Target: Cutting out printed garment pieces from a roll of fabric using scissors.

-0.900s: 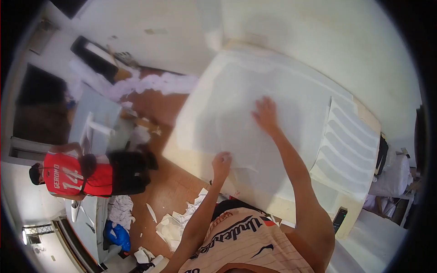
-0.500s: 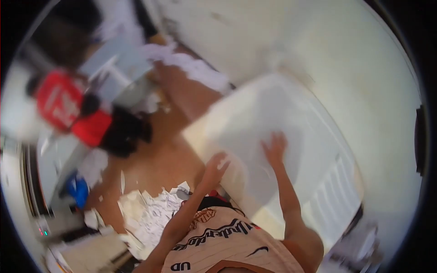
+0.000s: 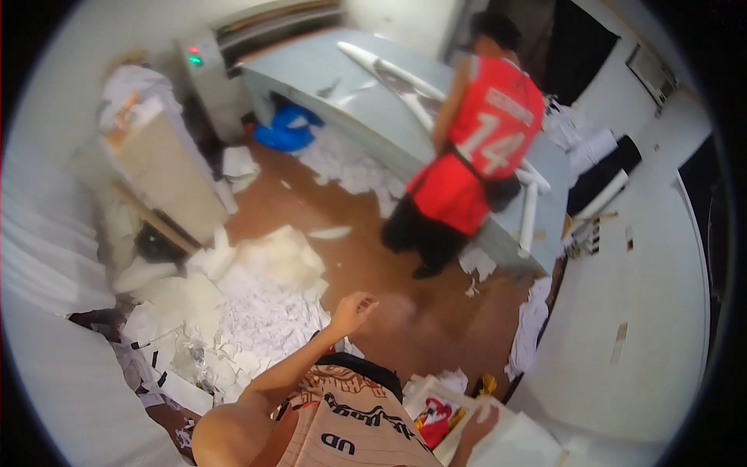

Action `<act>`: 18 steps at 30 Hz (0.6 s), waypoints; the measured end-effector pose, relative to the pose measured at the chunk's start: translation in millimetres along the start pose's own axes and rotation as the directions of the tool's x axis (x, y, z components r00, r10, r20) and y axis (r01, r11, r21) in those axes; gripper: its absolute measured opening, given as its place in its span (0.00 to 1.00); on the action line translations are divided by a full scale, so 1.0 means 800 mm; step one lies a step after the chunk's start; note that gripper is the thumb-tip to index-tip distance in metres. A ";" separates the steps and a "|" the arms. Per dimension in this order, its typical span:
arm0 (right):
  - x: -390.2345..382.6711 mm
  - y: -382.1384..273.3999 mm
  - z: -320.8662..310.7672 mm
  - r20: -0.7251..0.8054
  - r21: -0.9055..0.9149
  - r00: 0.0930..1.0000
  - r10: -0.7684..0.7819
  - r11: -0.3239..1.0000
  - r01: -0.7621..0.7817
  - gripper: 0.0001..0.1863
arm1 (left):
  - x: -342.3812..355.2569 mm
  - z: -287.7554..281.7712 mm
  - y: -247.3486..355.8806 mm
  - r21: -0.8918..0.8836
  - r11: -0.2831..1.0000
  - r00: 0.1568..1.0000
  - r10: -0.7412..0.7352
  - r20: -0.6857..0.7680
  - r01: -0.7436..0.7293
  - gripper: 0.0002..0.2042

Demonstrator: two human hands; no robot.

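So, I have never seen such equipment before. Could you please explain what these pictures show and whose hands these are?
There is no robot: these are a person's two bare hands. Every picture comes from the left of two wide cameras on that person's head. The left hand is loosely curled above the floor; I see nothing in it. The right hand is by a pale surface, near a red-and-yellow item; what it holds, if anything, is unclear. Beyond, a co-worker stands at a blue-grey table bearing white rolls.
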State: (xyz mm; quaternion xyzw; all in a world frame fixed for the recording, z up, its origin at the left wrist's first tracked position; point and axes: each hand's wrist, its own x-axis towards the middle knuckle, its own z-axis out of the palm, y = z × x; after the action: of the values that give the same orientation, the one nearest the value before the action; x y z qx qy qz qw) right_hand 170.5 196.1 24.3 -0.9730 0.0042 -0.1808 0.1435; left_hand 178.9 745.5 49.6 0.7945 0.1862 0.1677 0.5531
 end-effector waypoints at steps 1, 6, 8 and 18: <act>0.028 -0.066 0.042 0.081 0.087 0.996 -0.041 0.996 0.033 0.21 | 0.039 -0.018 0.001 -0.026 1.000 1.000 0.014 0.002 -0.014 0.12; 0.154 -0.427 0.176 0.314 0.513 0.860 -0.401 0.834 0.201 0.19 | 0.228 -0.113 -0.033 -0.098 0.994 0.999 0.045 -0.021 -0.047 0.13; 0.189 -0.492 0.193 0.360 0.608 0.752 -0.552 0.750 0.260 0.17 | 0.284 -0.134 -0.042 -0.127 0.991 0.999 0.051 -0.018 -0.053 0.13; 0.455 -0.907 0.520 0.346 0.795 0.733 -0.586 0.597 0.103 0.12 | 0.624 -0.360 -0.206 0.196 0.979 0.997 -0.051 -0.052 0.060 0.15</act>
State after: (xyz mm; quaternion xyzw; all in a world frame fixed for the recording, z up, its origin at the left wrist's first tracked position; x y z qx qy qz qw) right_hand 626.0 985.6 -15.7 -0.8164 -0.3114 0.1117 0.4734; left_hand 460.8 1273.5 20.3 0.8359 0.2369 0.1516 0.4715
